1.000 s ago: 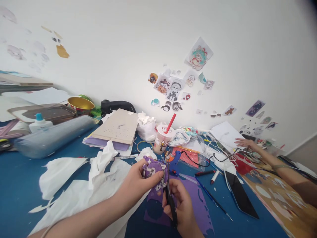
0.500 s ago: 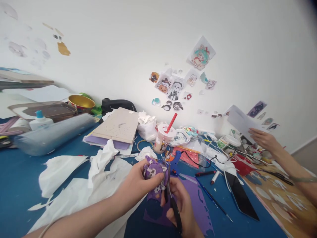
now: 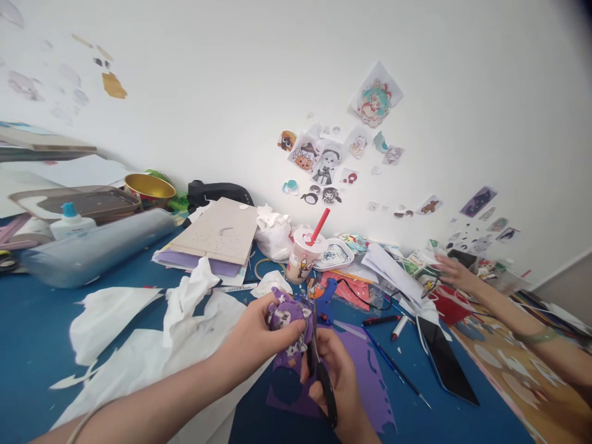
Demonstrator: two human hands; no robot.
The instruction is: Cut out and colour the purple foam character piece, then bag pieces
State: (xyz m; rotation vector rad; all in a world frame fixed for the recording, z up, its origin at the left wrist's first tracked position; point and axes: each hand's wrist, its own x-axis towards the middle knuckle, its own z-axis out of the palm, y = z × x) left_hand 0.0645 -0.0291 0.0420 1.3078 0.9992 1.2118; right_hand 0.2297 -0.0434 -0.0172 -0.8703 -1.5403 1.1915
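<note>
My left hand (image 3: pixel 268 336) pinches a purple patterned piece (image 3: pixel 289 320) with small white shapes on it. Around the handles of black scissors (image 3: pixel 327 391) my right hand (image 3: pixel 340 376) is closed, and the blades point up along the right edge of that piece. Beneath both hands lies a purple sheet (image 3: pixel 370 376) with holes cut in it. A blue glue gun (image 3: pixel 328 299) rests just beyond the blades.
A cup with a red straw (image 3: pixel 303 262) stands behind my hands. White crumpled paper (image 3: pixel 134 364) spreads at left. Pens (image 3: pixel 382 320) and a phone (image 3: pixel 446 361) lie right. Another person's hand (image 3: pixel 456 274) reaches in from the right.
The other person's hand has moved left and down, and the white paper it held now lies on the clutter behind the phone. My hands have barely moved.
</note>
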